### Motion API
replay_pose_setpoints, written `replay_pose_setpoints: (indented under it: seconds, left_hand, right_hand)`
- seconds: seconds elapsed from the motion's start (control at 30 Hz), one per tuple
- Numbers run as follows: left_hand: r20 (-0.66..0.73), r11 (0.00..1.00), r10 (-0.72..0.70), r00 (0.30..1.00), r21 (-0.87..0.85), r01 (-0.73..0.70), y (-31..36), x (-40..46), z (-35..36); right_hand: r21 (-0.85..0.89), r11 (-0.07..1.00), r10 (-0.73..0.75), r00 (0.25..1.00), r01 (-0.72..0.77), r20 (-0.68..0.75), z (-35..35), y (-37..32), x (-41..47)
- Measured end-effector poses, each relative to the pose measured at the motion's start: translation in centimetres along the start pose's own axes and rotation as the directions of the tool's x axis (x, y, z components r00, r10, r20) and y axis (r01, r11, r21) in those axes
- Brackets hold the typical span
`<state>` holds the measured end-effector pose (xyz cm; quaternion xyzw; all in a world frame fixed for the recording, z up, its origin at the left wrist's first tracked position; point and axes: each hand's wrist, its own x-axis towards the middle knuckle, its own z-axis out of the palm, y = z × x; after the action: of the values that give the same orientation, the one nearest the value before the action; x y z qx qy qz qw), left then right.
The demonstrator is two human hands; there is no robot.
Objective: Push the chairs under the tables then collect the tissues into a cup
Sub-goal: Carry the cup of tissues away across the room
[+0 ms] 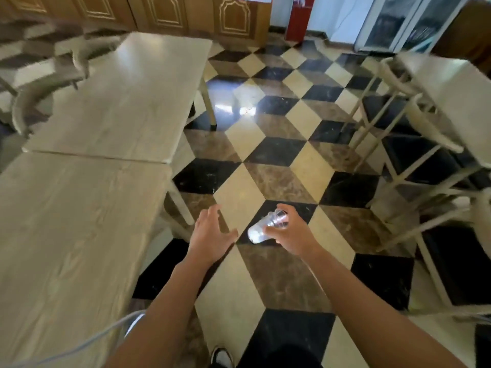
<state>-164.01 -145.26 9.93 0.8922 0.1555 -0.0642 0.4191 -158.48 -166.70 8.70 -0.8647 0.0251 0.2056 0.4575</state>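
My right hand [288, 233] grips a clear plastic cup [265, 228], tilted on its side over the checkered floor, with something white inside it. To the left of the cup my left hand [211, 233] is spread open and holds nothing. Two pale wooden tables [79, 203] stand end to end on the left. White chairs [403, 144] are tucked beside another table [457, 94] on the right. Blurred chairs [34, 94] show at the far left of the tables.
A checkered aisle of black, brown and cream tiles [265, 160] runs between the table rows. Wooden cabinets [164, 11] line the back wall, with a red panel [297, 19] and glass doors [398, 22] beside them. My shoe [221, 357] shows at the bottom.
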Motion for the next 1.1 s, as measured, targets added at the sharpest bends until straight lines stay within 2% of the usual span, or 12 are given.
replay_pose_setpoints:
  seconds: [0.1, 0.3, 0.37, 0.57, 0.73, 0.9, 1.1]
  left_hand:
    - [-0.011, 0.998, 0.053, 0.999, 0.032, -0.053, 2.7, 9.7, -1.5]
    - [-0.015, 0.997, 0.029, 0.999, 0.07, -0.028, 7.1, 32.3, -0.8]
    - [-0.037, 0.999, -0.023, 0.999, 0.044, 0.025, 8.9, 38.5, -0.7]
    - [-0.09, 0.995, -0.095, 0.991, -0.027, 0.092, 15.3, 57.7, -4.5]
    - [-0.216, 0.98, -0.18, 0.96, -0.124, 0.156, 17.0, 73.3, -8.8]
    - [-0.242, 0.97, -0.193, 0.951, -0.195, 0.147, 17.4, 92.6, -11.5]
    - [-0.242, 0.955, -0.191, 0.951, -0.271, 0.122, 21.0, 111.4, -16.8]
  right_hand:
    - [-0.018, 0.999, -0.044, 0.998, 0.043, -0.039, -3.1, -2.4, 8.7]
    - [0.083, 0.994, -0.063, 0.995, 0.069, -0.072, -8.8, -6.3, 30.0]
    - [0.097, 0.992, -0.073, 0.995, 0.08, -0.074, -10.3, -7.7, 36.4]
    - [0.13, 0.99, -0.069, 0.995, 0.059, 0.078, -15.8, -17.8, 55.0]
    - [0.127, 0.989, -0.094, 0.987, 0.077, 0.132, -18.4, -24.1, 71.3]
    - [0.113, 0.993, -0.054, 0.992, 0.041, 0.115, -18.4, -30.1, 89.5]
    - [0.102, 0.995, -0.031, 0.991, 0.017, 0.132, -20.2, -39.7, 105.8]
